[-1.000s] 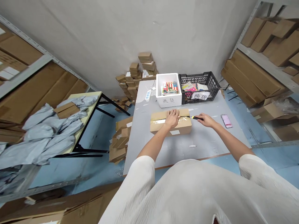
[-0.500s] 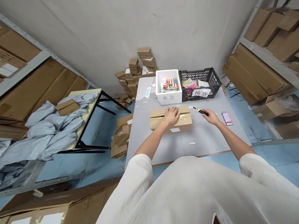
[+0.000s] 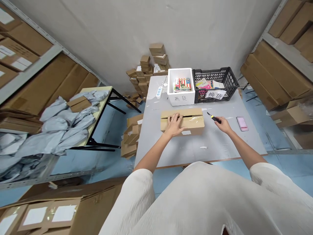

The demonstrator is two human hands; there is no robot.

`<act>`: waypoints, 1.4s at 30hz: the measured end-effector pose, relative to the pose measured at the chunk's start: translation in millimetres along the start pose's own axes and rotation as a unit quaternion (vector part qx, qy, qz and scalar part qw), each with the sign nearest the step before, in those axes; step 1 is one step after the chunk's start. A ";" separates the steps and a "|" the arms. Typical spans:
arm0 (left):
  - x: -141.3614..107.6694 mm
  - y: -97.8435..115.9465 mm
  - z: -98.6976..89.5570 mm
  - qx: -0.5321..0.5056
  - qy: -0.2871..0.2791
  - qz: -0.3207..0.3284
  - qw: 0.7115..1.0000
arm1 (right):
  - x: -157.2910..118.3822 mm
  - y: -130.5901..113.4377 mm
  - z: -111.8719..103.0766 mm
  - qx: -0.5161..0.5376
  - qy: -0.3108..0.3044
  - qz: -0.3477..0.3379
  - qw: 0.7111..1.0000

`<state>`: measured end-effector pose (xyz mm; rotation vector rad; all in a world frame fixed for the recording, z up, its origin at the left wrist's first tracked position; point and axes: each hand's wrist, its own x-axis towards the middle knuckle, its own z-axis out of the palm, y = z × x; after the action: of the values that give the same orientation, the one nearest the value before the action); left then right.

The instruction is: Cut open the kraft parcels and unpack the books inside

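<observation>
A brown cardboard box (image 3: pixel 195 122) lies on the grey table (image 3: pixel 171 150), with a dark slit along its top seam and clear tape on the right part. My left hand (image 3: pixel 174 124) rests on the box top with its fingers spread, near the seam's left half. To the right of the box, my right hand (image 3: pixel 223 124) is closed around a black and yellow utility knife (image 3: pixel 215 118). The knife's blade points up and left, apart from the box. A white label sits on the box's near side.
Behind the box stand a white foam bin (image 3: pixel 181 98) with booklets and a black plastic crate (image 3: pixel 228 93) with packets. A phone (image 3: pixel 242 124) lies at the right. Grey parcels (image 3: pixel 61 120) cover the left side table. Stacked cartons (image 3: pixel 144 76) stand behind the table.
My left hand has slid left along the box top, and its fingers have spread. My right hand still holds the knife beside the box. The whole view has shifted slightly.
</observation>
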<state>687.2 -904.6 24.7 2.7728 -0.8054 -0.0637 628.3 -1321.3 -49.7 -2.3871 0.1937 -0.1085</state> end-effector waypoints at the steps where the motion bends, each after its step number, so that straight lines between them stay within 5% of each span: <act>1: -1.6 0.9 2.0 -0.001 0.001 -0.003 1.000 | -2.4 3.5 2.6 -0.004 0.002 0.007 1.000; 11: -1.4 36.0 25.3 -0.027 0.020 -0.045 0.998 | -35.6 62.1 25.7 -0.078 0.025 0.146 0.986; 19: -9.2 35.4 34.8 -0.006 0.007 -0.068 0.998 | -57.9 120.4 55.3 -0.074 0.009 0.284 0.956; 31: -9.8 30.5 38.9 0.016 0.009 -0.085 0.996 | -64.1 138.3 76.7 -0.058 -0.006 0.250 0.967; 37: -8.5 31.6 36.9 0.008 0.005 -0.085 0.996 | -59.0 120.3 73.4 -0.102 -0.009 0.226 0.969; 42: -6.5 30.8 27.9 -0.003 -0.011 -0.066 0.998 | -29.1 43.0 64.9 0.016 0.000 0.070 0.997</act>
<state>662.6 -932.6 5.3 2.8209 -0.6254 -0.1194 603.6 -1304.1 -127.2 -2.3329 0.3550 -0.0457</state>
